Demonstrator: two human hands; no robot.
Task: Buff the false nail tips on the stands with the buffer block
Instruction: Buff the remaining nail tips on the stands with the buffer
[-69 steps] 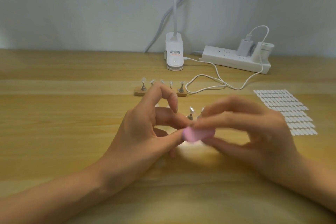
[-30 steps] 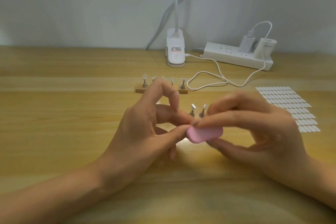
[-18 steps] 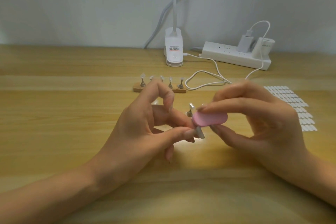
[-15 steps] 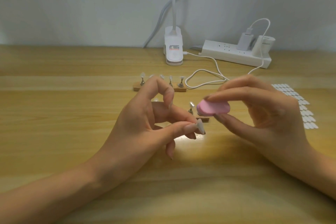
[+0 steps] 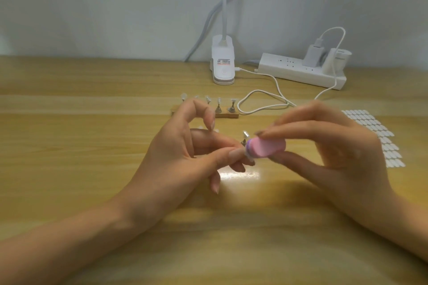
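Note:
My left hand (image 5: 185, 152) pinches a clear false nail tip (image 5: 249, 157) between thumb and a finger, held just above the table. My right hand (image 5: 335, 152) grips the pink buffer block (image 5: 266, 147) with fingers on top and thumb below. The block's end touches the held tip. A wooden stand (image 5: 228, 115) behind my left hand carries several nail tips on metal pegs. Of a nearer second stand only one peg with a tip (image 5: 245, 136) shows between my hands; the rest is hidden.
A sheet of white adhesive tabs (image 5: 379, 132) lies at the right. A clip lamp base (image 5: 222, 65), a white power strip (image 5: 301, 71) and a looping white cable (image 5: 261, 99) sit at the back of the wooden table (image 5: 81, 134).
The buffer block rubbed the tip, lifted up and to the right off it, then came back down against it. My left hand stayed in place, pinching the tip.

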